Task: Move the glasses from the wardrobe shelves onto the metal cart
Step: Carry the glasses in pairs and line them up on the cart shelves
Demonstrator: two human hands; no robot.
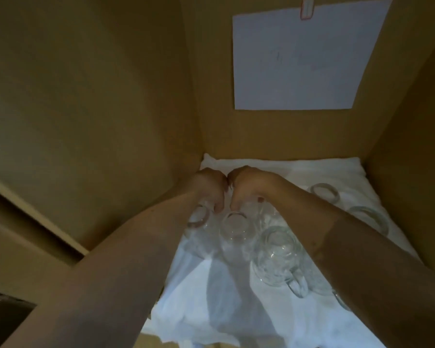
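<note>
A: Grip status?

B: Both hands are reaching into the brown wooden wardrobe compartment (236,131). The left hand (207,184) is curling its fingers over the rim of a clear round drinking glass (199,218) at the left wall. The right hand (246,183) is curling down over another clear glass (261,209); can't tell how firmly either is gripping. Knuckles are touching each other.

A: Other glasses?

B: All are sitting on a crumpled white cloth (211,297) lining the shelf. A clear tumbler (235,228) is standing between the two hands. A clear dimpled glass mug with a handle (276,257) is standing just beside it. Two thick-rimmed glasses (324,192) are sitting well apart by the right wall.

A: Back wall?

B: A white paper sheet (301,59) is hanging there under a red-edged clip (307,8).
</note>
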